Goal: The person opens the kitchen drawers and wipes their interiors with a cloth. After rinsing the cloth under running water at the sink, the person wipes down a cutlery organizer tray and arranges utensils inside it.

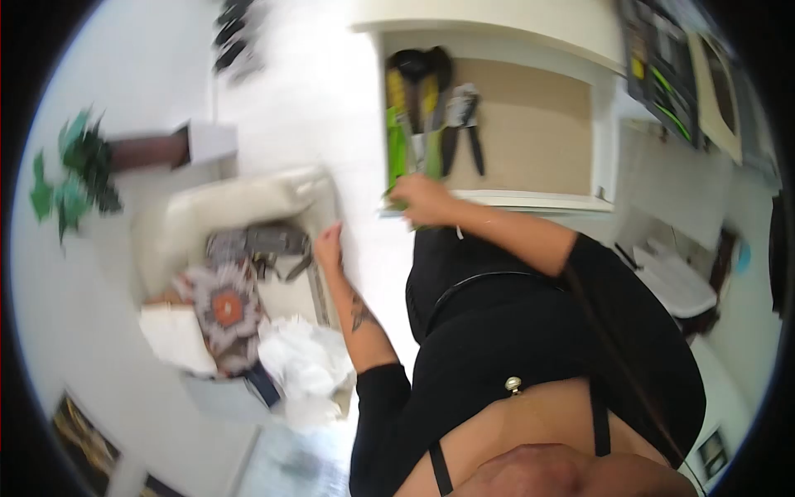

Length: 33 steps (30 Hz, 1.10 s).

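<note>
My right hand (424, 200) is at the near left corner of an open drawer (596, 200), its fingers closed round a green tool handle whose kind I cannot make out. Just beyond the fingers, inside the drawer, lie a bright green tool (396, 137) and black-and-yellow handled tools (414, 87). Beside them rests a hand tool with two black handles (462, 124), like pliers or shears. My left hand (329, 242) hangs in the air near the armchair, fingers curled in and apparently holding nothing.
A cream armchair (182, 219) on the left bears a grey bag (261, 242), a patterned cushion (224, 311) and white cloth (306, 356). A potted plant (79, 170) stands farther left. More tools (662, 74) show at the upper right, above a white chair (675, 282).
</note>
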Motion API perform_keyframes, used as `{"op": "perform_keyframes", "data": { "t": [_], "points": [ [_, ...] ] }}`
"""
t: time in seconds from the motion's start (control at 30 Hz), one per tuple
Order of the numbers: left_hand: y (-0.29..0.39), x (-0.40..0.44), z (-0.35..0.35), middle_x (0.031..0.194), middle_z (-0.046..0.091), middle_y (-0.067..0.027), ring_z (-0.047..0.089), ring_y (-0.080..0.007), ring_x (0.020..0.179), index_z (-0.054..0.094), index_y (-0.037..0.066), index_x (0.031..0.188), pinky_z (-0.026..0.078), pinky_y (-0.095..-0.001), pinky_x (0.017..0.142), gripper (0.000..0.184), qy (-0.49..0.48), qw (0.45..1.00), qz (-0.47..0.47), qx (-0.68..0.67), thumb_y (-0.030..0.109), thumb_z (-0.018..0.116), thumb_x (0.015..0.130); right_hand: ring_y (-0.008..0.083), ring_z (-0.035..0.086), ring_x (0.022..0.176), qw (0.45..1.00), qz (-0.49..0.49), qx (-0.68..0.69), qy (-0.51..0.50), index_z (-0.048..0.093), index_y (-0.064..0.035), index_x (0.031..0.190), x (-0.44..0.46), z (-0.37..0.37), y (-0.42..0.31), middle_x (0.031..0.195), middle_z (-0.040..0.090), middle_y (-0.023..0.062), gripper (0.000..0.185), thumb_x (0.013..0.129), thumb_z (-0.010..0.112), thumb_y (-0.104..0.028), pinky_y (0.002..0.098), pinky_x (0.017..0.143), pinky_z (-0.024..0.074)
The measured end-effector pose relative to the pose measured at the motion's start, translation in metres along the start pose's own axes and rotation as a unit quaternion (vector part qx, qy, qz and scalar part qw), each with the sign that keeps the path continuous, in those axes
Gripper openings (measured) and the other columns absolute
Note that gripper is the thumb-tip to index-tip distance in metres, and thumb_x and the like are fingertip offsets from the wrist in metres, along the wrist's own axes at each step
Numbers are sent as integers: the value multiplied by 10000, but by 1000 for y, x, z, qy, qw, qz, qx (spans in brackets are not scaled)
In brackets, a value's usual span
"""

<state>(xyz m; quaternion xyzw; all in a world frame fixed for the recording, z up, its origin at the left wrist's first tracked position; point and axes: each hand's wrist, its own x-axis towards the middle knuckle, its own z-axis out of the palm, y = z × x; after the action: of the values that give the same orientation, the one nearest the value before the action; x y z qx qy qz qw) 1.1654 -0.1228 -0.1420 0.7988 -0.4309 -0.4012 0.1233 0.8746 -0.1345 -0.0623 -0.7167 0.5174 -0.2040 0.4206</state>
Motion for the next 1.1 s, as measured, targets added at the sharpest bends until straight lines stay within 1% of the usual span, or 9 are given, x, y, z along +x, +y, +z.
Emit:
{"op": "perform_keyframes", "data": {
  "t": [0.1,0.3,0.47,0.53,0.67,0.73,0.83,0.97,1.1],
  "points": [
    [-46,-10,26,789,634,-92,581,-138,686,631,-43,837,471,-274,622,382,-25,982,-31,-183,339,642,822,314,566,900,991,-25,-124,-44,663,-56,778,15,18,-10,948,582,138,156,663,612,-149,447,739,485],
    [-60,-34,55,778,625,-84,588,-169,670,590,-31,889,465,-258,616,415,-166,983,-61,-38,382,544,868,311,583,892,971,67,-198,-116,682,-60,813,-48,-31,31,874,624,130,208,644,640,-174,430,711,504],
    [-47,-13,46,845,613,-131,561,-214,763,590,-30,924,448,-319,705,318,-62,996,-41,47,279,557,859,297,580,891,934,225,-250,-123,662,-70,735,-186,-129,83,856,623,113,171,609,693,-182,422,726,497],
    [-24,-4,37,892,602,-161,555,-253,825,582,-30,973,436,-351,782,303,45,997,68,-9,245,552,850,275,582,896,904,280,-302,-113,667,-84,750,-238,-162,101,864,626,97,156,610,692,-147,413,729,491],
    [103,-27,26,1009,569,-175,546,-263,862,552,-32,1076,440,-375,780,299,251,946,201,37,173,529,860,253,581,922,813,408,-406,-88,673,-100,816,-328,-208,150,903,637,71,155,674,653,-162,399,728,482],
    [171,-45,44,1031,558,-169,543,-265,866,542,-24,1105,441,-371,782,292,260,926,273,-10,143,510,868,253,598,872,751,509,-414,-72,678,-103,851,-362,-240,168,888,645,86,184,686,632,-172,393,721,486],
    [235,-54,109,1024,569,-136,548,-219,879,551,-7,1085,442,-328,791,242,108,916,386,-20,113,525,877,277,608,810,815,546,-193,28,672,-100,903,-372,-294,186,858,648,112,256,670,632,-199,382,714,485],
    [296,-107,240,1045,585,-115,572,-215,935,559,46,1102,458,-328,824,286,-204,887,413,10,122,598,829,327,599,790,915,307,-29,260,645,-52,918,-319,-316,250,845,641,152,355,656,654,-291,378,736,475],
    [340,-197,326,988,596,-151,584,-313,885,582,66,1042,470,-388,784,295,-293,806,502,112,123,648,760,295,574,908,918,252,-125,281,653,-108,934,-250,-330,278,910,603,140,305,687,632,-286,374,808,466]
  ]
}}
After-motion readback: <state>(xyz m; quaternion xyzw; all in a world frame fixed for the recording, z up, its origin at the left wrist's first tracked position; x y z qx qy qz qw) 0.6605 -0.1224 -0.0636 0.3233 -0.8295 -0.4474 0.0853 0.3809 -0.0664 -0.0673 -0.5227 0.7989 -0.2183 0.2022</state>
